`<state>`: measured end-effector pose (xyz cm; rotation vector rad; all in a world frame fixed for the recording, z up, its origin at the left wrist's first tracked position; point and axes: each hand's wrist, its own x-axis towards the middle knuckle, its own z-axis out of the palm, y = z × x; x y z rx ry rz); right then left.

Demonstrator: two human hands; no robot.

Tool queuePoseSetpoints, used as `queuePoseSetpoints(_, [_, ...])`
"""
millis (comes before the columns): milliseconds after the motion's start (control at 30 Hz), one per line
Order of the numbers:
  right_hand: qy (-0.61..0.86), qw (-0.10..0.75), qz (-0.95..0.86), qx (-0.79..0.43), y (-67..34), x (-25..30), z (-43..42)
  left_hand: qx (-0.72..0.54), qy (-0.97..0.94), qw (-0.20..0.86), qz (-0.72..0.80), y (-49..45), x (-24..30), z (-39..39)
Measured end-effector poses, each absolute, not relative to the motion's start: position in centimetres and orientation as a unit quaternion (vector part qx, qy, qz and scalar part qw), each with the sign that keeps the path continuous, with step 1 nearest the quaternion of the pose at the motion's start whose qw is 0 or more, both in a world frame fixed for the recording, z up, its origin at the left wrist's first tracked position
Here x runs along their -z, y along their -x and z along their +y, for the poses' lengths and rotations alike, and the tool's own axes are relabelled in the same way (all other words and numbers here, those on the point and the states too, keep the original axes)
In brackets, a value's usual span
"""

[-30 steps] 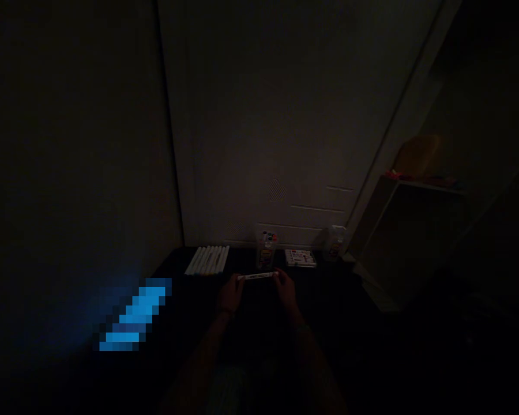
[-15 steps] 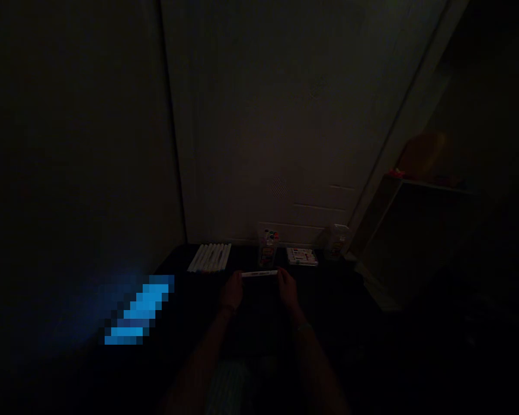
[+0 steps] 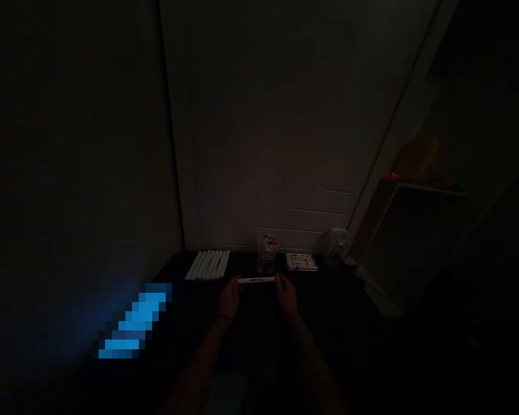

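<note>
A white marker (image 3: 256, 280) is held level between both hands above the dark table. My left hand (image 3: 229, 297) is closed on its left end, and my right hand (image 3: 287, 294) pinches its right end. Just beyond it stands a clear container (image 3: 266, 255) with several markers upright in it, coloured ends on top. Left of that, a row of white markers (image 3: 208, 265) lies side by side on the table. To the right lies a flat clear case of markers (image 3: 301, 262). Dim light hides the finer finger detail.
A second clear container (image 3: 336, 245) stands at the table's back right. Behind the table rises a pale wall (image 3: 259, 144). A blurred blue glowing patch (image 3: 138, 320) lies at the left. A shelf (image 3: 432, 188) with an orange thing on it is at the right.
The view has tilted slightly, so most things sit a little lower in the picture. Both hands keep hold of the marker, whose printed side shows darker now.
</note>
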<state>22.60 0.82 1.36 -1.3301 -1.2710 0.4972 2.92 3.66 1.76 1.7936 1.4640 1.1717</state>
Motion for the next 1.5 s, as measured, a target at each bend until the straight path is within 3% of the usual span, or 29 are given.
queuePoseSetpoints(333, [0.593,0.569,-0.537,-0.192,-22.7,-1.4,0.9,-0.499,-0.640,0.378,0.446,-2.9,-2.5,3.5])
queuePoseSetpoints(867, [0.556,0.603,-0.519,-0.239,-22.3,-1.8,0.5,-0.482,-0.637,0.351,0.489,-2.7,-2.5,3.6])
queuePoseSetpoints(1500, [0.569,0.583,-0.540,-0.211,-22.9,-1.4,0.9,-0.467,-0.634,0.328,0.522,-2.8,-2.5,3.3])
